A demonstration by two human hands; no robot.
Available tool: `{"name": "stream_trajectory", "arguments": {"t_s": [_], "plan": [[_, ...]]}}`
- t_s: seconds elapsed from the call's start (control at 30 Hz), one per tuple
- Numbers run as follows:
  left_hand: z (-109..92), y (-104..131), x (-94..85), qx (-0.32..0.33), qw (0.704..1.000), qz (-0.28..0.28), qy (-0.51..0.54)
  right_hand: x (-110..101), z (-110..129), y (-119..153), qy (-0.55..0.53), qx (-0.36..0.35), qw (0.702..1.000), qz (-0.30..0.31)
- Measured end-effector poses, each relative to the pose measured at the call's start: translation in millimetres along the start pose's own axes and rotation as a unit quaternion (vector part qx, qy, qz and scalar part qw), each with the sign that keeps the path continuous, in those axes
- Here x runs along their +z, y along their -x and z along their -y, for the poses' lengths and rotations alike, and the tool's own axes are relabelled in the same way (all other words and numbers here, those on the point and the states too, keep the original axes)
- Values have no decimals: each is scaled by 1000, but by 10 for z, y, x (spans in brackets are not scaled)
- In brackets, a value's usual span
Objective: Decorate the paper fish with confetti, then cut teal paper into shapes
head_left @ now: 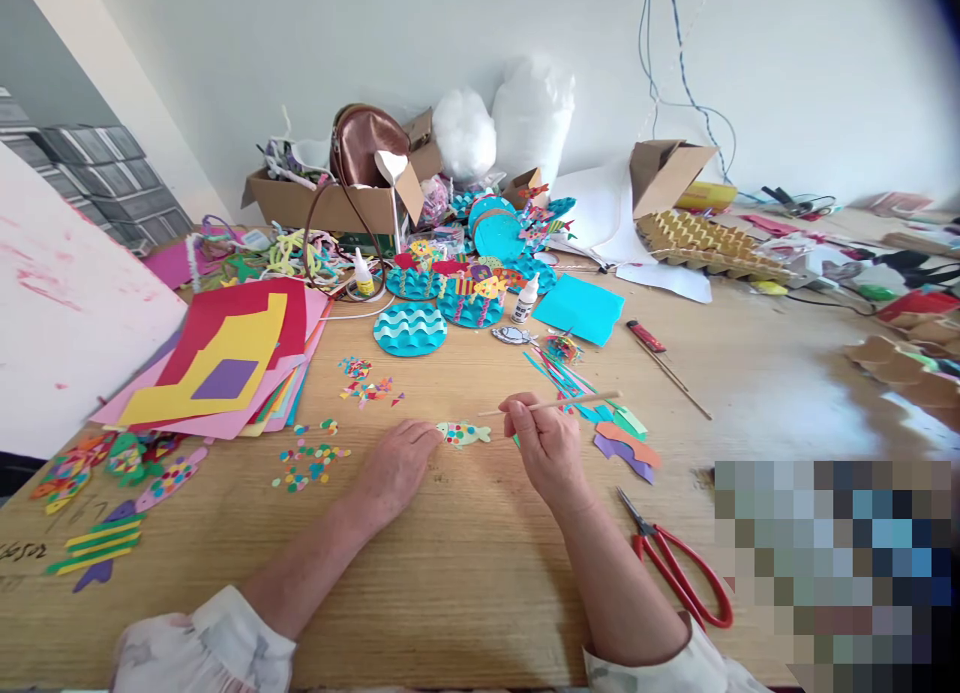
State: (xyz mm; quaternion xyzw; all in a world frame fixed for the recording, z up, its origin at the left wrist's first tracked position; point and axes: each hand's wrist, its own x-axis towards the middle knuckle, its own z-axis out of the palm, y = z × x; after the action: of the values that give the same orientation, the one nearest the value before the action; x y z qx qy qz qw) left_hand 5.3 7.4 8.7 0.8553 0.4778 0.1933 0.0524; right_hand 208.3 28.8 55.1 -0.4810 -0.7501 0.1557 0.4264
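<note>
A pale green paper fish (463, 434) with coloured dots lies flat on the wooden table (480, 553). My left hand (399, 465) rests at its head end, fingers together and touching the fish's edge; whether they pinch it is hard to see. To the right of the fish, my right hand (545, 449) is closed round a thin wooden stick (577, 400), whose narrow tip points left above the tail. Small round paper dots (311, 461) are scattered left of my left hand, and tiny coloured scraps (371, 386) lie farther back.
Red-handled scissors (682, 573) lie beside my right forearm. Paper strips (570, 378) and wavy pieces (626, 448) sit right of the fish. Behind stand glue bottles (526, 300) and blue decorated discs (410, 329). Coloured sheets (225, 358) are stacked at left, paper fish (101, 543) in front.
</note>
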Motion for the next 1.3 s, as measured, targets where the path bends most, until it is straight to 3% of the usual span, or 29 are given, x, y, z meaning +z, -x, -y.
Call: {"name": "stream_trajectory", "arguments": {"t_s": [0.13, 0.23, 0.4, 0.5, 0.6, 0.7, 0.87, 1.13, 1.3], "plan": [[-15, -17, -46, -19, 999, 10, 40, 18, -26, 11, -2, 10, 1000, -24], [-5, -45, -179, -50, 991, -7, 124, 54, -57, 12, -16, 10, 1000, -26], [140, 2, -703, -135, 973, -55, 181, 76, -53, -5, -22, -14, 1000, -18], [352, 154, -1056, -213, 966, -17, 148, 70, -28, -17, -15, -17, 1000, -14], [622, 364, -1246, -281, 957, 8, 70, 72, -10, -20, -5, -16, 1000, -6], [842, 558, -1249, -289, 956, 37, -32, 83, -6, -18, 2, -18, 1000, 4], [961, 710, -1099, -241, 963, 104, -62, 94, -10, -20, 10, -31, 999, 6], [1043, 577, -866, -245, 958, 125, -84, 98, -31, -14, 18, -37, 999, 6], [1116, 540, -812, -236, 957, 137, -95, 90, -44, -19, 21, -36, 999, 4]]}}
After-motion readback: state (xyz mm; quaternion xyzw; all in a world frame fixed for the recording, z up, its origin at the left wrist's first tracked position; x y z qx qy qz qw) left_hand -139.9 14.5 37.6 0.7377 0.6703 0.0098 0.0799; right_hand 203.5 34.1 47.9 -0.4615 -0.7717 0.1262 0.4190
